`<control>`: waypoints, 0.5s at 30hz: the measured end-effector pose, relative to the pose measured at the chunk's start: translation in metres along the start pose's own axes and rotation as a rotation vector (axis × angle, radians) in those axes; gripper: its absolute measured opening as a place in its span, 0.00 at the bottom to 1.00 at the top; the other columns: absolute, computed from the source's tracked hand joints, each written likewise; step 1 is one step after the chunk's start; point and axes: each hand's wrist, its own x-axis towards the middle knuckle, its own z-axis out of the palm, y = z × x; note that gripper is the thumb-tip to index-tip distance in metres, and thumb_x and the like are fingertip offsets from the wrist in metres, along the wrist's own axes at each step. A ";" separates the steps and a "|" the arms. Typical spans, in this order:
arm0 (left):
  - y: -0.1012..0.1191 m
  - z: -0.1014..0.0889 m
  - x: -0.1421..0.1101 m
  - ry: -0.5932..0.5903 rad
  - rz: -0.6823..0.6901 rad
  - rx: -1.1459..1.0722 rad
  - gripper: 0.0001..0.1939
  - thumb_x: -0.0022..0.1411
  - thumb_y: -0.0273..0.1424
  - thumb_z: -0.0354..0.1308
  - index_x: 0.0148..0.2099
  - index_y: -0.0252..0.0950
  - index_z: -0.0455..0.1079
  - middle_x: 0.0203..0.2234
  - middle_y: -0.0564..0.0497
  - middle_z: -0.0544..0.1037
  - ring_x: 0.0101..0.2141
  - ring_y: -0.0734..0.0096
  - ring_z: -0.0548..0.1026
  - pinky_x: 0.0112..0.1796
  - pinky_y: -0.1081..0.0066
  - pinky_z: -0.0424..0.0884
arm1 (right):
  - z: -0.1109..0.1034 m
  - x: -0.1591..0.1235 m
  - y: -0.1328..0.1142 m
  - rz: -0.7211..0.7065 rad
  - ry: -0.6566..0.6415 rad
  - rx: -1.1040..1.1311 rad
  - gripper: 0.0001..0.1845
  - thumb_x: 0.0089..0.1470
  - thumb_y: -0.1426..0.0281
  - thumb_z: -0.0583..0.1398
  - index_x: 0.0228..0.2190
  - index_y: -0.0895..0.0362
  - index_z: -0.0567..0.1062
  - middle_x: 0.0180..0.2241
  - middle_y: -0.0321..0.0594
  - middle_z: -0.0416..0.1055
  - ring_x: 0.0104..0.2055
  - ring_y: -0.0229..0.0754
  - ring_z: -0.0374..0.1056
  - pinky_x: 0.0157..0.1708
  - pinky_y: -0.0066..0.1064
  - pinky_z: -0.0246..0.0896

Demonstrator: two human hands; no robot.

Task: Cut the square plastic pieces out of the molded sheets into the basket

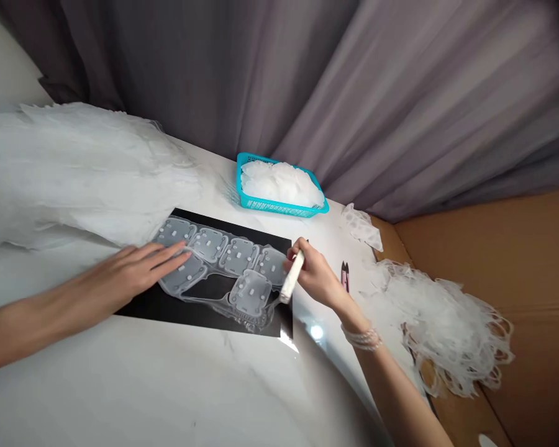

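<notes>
On a black mat [161,307] lies a translucent plastic sheet [209,244] of joined, rounded square pieces with small raised dots. One opening in its lower row shows the black mat beneath. My left hand [137,270] rests on the sheet's left part, its fingers stretched out flat. At the right end of the sheet, my right hand [313,273] is closed around a tool with a thick white handle [292,277]. The handle slants down toward me; the tool's working end is hidden by my fingers, so its kind is unclear.
A turquoise basket [279,207] behind the mat holds loose translucent pieces. White sheets [69,177] are heaped at left. Pink-handled snips [345,277] lie right of my right hand. Cut scraps [440,323] pile up beside a cardboard wall [507,261]. A grey curtain [279,74] hangs behind.
</notes>
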 end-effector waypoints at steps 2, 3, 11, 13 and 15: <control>-0.002 -0.017 0.022 -0.016 0.049 -0.027 0.32 0.66 0.19 0.32 0.58 0.43 0.73 0.61 0.54 0.71 0.56 0.55 0.72 0.57 0.50 0.63 | -0.011 -0.006 -0.023 0.062 0.019 0.271 0.13 0.55 0.68 0.59 0.31 0.51 0.56 0.32 0.33 0.66 0.29 0.38 0.67 0.28 0.31 0.63; -0.005 -0.029 0.034 -0.004 0.067 -0.037 0.31 0.68 0.21 0.31 0.57 0.43 0.73 0.61 0.54 0.71 0.58 0.57 0.70 0.59 0.50 0.60 | -0.017 -0.009 -0.034 0.086 0.044 0.387 0.16 0.55 0.67 0.61 0.31 0.51 0.55 0.32 0.32 0.66 0.28 0.38 0.68 0.27 0.31 0.64; -0.027 -0.099 0.122 0.023 0.282 0.050 0.23 0.72 0.33 0.37 0.60 0.46 0.68 0.64 0.62 0.67 0.67 0.72 0.55 0.68 0.56 0.38 | -0.012 -0.025 -0.042 0.131 0.294 0.584 0.22 0.53 0.65 0.65 0.30 0.51 0.53 0.36 0.31 0.66 0.31 0.37 0.69 0.25 0.29 0.67; -0.024 -0.076 0.131 -0.055 0.308 -0.001 0.25 0.71 0.27 0.34 0.58 0.40 0.69 0.64 0.58 0.68 0.67 0.73 0.54 0.68 0.55 0.39 | -0.001 -0.026 -0.017 0.130 0.341 0.389 0.19 0.54 0.66 0.64 0.30 0.51 0.55 0.35 0.33 0.66 0.31 0.39 0.68 0.27 0.31 0.66; -0.018 -0.042 0.129 -0.156 0.374 -0.040 0.26 0.67 0.23 0.36 0.54 0.39 0.73 0.60 0.57 0.73 0.65 0.73 0.60 0.68 0.58 0.39 | 0.005 -0.030 0.007 0.169 0.334 0.172 0.15 0.55 0.67 0.62 0.30 0.51 0.57 0.34 0.36 0.68 0.32 0.40 0.67 0.30 0.32 0.64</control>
